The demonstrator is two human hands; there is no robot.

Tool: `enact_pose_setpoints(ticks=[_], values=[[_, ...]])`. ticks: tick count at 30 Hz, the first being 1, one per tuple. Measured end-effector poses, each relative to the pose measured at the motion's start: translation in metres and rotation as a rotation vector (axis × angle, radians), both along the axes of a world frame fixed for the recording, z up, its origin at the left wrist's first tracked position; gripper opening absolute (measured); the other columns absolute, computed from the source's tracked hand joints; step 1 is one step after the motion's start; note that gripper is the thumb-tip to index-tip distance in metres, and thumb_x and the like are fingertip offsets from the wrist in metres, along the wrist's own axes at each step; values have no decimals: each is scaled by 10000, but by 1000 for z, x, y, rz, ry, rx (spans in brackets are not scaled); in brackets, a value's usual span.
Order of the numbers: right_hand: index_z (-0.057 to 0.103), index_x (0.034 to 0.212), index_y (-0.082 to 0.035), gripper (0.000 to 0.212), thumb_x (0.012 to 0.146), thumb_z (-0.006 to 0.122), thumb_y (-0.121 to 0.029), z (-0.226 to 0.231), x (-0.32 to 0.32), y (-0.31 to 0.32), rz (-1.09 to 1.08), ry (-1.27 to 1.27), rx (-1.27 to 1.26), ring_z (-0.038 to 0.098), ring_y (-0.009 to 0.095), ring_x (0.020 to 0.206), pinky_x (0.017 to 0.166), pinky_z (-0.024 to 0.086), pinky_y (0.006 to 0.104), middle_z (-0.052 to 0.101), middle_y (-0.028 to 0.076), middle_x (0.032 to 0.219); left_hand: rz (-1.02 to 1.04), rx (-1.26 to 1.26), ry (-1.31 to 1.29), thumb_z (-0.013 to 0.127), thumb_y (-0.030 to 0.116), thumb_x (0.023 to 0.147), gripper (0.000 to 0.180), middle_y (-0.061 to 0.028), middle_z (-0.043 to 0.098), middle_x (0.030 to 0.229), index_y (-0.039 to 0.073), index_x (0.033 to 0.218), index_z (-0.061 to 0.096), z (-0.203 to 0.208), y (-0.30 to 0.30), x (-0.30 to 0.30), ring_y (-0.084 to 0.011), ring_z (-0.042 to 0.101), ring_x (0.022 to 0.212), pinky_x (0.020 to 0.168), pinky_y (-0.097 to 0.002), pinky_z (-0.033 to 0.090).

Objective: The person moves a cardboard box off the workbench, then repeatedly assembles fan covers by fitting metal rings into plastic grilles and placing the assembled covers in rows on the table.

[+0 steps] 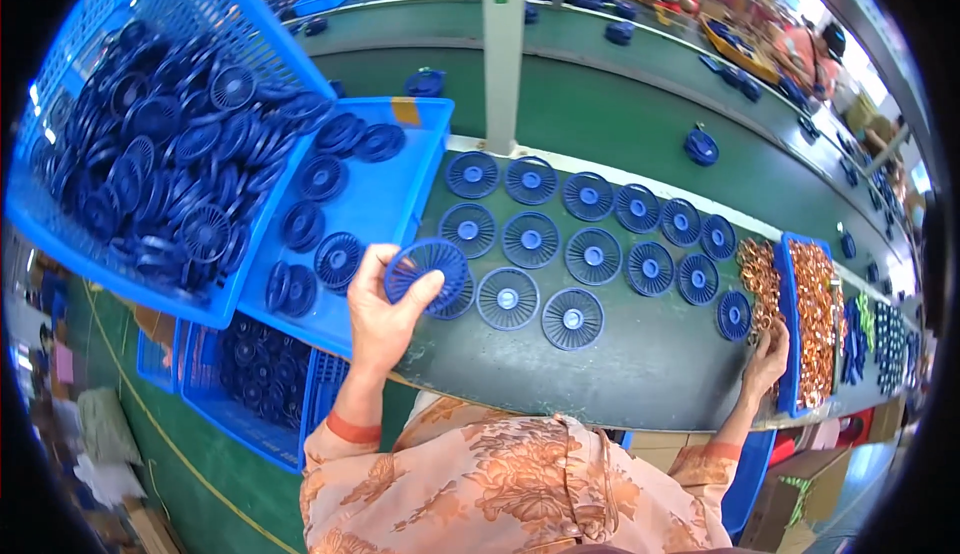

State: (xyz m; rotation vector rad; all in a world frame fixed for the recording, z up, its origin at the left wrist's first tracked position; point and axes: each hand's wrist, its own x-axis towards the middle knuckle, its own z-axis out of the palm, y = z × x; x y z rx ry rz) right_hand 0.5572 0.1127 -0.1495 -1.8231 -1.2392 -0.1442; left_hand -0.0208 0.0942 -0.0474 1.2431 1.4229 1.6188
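My left hand (382, 306) is shut on a round blue plastic fan disc (428, 269), held on edge over the left end of the dark work surface (650, 359). Several more blue discs (531, 239) lie flat there in rows. Out at the right, my right hand (768, 354) touches a heap of copper wire coils (760, 279) beside a blue bin of coils (815, 304); whether it grips one is hidden.
A blue tray (385, 199) with loose discs sits by my left hand, below a tilted blue basket (150, 144) full of discs. Another basket (255, 374) stands on the floor. A green conveyor (620, 124) runs behind, with a white post (503, 54) and other people beyond.
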Motion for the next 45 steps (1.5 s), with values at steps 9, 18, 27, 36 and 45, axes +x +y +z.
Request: enact_pose_setpoints(ticks=[9,18,27,36,45], values=[[692,1094,-65,157,939,668,-62,33,-137,-41,437,930,-203,568,31,757,648,449,185,654,-40,908,-301,-177,-219,798,111,858,271,7,653,943,61,990,566,-31,0,61,-53,584,860,791,-242,493],[680,1032,12,131,924,609,27,16,-165,-55,399,127,-198,643,161,735,674,514,283,667,86,874,-518,-234,-330,751,60,886,234,4,655,958,76,998,546,-44,0,89,-54,597,873,805,-241,507],[669,968,-8,148,854,603,59,38,-179,-65,435,55,-267,651,361,822,735,527,401,643,182,928,-553,-276,-314,736,44,894,228,-6,665,976,76,1010,543,-47,-10,93,-58,609,902,828,-251,512],[690,1034,-30,115,931,642,-17,51,-207,-51,346,480,-280,657,90,772,626,554,243,673,43,939,-506,-282,-402,593,41,984,201,-11,643,1065,60,1172,525,-52,-6,101,-85,637,943,829,-267,545],[649,1139,5,195,944,646,0,53,-246,-39,741,1258,-251,688,111,837,705,584,227,692,85,1035,-527,-366,-542,588,170,1018,170,1,622,1033,58,1142,559,-49,-4,118,-78,640,922,823,-278,590]])
